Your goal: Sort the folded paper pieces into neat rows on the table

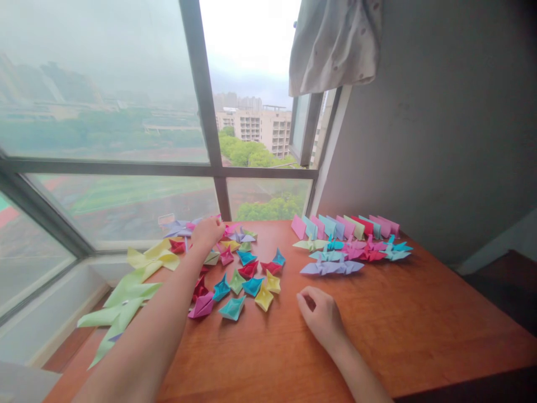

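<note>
My left hand reaches to the far left part of the table, fingers pinched together. A bit of pink folded paper pokes up at its fingertips; most of it is hidden by the hand. Around and below it lie several small paper boats, among them a teal boat, a yellow boat and a magenta boat. My right hand rests on the table, loosely curled, with nothing visible in it. Beyond it are purple paper cranes.
Paper pinwheels, one green and one yellow, lie by the left table edge under my left forearm. A row of folded paper pieces stands at the back right, behind several cranes. The wooden table meets a window.
</note>
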Demonstrator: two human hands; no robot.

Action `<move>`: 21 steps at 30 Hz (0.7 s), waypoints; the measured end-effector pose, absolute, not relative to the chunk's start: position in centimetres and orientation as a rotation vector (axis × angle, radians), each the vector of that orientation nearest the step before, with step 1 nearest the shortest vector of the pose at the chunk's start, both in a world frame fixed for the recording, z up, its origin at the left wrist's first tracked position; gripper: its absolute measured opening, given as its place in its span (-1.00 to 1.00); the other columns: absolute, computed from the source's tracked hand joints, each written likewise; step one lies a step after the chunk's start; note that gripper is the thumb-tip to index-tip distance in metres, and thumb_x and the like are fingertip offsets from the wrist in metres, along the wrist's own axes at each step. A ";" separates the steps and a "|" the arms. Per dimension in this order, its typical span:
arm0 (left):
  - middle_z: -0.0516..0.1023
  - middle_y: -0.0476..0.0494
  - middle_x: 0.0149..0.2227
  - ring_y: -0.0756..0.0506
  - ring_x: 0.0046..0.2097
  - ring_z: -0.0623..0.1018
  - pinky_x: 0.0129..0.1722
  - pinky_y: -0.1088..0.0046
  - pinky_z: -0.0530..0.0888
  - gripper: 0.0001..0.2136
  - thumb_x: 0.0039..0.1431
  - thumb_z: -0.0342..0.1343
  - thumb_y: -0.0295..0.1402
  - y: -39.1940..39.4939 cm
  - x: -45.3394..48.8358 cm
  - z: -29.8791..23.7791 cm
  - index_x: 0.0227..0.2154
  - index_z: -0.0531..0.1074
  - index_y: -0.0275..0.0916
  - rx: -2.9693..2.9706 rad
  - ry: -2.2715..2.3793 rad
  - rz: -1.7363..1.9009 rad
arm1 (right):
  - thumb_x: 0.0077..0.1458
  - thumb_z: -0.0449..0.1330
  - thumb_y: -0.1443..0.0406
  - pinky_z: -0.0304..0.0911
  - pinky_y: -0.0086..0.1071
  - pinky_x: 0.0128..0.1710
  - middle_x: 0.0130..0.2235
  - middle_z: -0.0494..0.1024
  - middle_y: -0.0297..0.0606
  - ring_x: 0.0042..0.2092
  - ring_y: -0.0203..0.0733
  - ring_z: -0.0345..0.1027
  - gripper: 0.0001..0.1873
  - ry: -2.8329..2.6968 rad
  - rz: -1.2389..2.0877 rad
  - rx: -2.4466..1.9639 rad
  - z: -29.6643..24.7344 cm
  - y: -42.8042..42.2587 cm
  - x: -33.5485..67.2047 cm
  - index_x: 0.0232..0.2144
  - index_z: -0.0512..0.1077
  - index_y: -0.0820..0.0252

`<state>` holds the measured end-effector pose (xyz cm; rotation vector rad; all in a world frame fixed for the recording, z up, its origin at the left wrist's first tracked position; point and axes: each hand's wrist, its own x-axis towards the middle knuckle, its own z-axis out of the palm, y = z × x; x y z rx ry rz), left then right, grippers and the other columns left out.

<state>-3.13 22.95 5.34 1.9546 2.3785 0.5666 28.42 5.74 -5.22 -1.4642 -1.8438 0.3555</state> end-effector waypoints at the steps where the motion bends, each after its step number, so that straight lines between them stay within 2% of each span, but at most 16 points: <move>1: 0.62 -0.31 -0.40 -0.25 -0.30 0.56 -0.38 0.40 0.29 -0.73 0.10 -0.01 -0.25 22.9 -3.2 5.3 -0.52 0.52 -0.25 1.948 2.388 0.596 | 0.19 0.05 0.24 0.12 -0.43 -0.43 -0.51 0.47 -0.33 -0.46 -0.25 0.34 -0.73 -1.840 0.355 -1.468 -5.2 5.8 28.4 -0.53 0.38 0.15; 6: 0.58 -0.21 -0.45 -0.20 -0.35 0.51 -0.46 0.44 0.18 -0.73 0.10 0.00 -0.18 21.4 -3.2 6.1 -0.52 0.49 -0.20 1.911 2.425 0.821 | 0.19 0.06 0.23 0.11 -0.42 -0.42 -0.50 0.48 -0.33 -0.45 -0.26 0.34 -0.74 -1.833 0.392 -1.485 -5.4 5.7 28.4 -0.51 0.39 0.14; 10: 0.49 -0.09 -0.53 -0.10 -0.43 0.44 -0.48 0.46 0.14 -0.74 0.14 -0.03 -0.22 18.2 -1.8 7.2 -0.53 0.45 -0.21 1.957 2.342 1.041 | 0.20 0.06 0.21 0.11 -0.41 -0.40 -0.49 0.48 -0.32 -0.45 -0.23 0.33 -0.73 -1.826 0.408 -1.493 -5.5 5.7 28.3 -0.52 0.38 0.14; 15: 0.37 0.04 -0.61 0.00 -0.51 0.38 -0.47 0.52 0.20 -0.71 0.21 -0.07 -0.24 12.0 3.0 6.9 -0.55 0.39 -0.22 2.056 2.086 1.193 | 0.22 0.05 0.16 0.15 -0.41 -0.38 -0.45 0.50 -0.29 -0.42 -0.22 0.33 -0.70 -1.735 0.520 -1.421 -4.4 5.4 28.2 -0.46 0.43 0.16; 21: 0.40 0.03 -0.56 0.01 -0.48 0.40 -0.44 0.53 0.23 -0.77 0.25 -0.06 -0.35 4.1 9.6 3.4 -0.52 0.34 -0.21 2.213 1.614 1.174 | 0.22 0.05 0.00 0.15 -0.44 -0.41 -0.42 0.47 -0.29 -0.38 -0.22 0.31 -0.59 -1.509 0.859 -1.259 -2.4 3.7 27.8 -0.38 0.44 0.20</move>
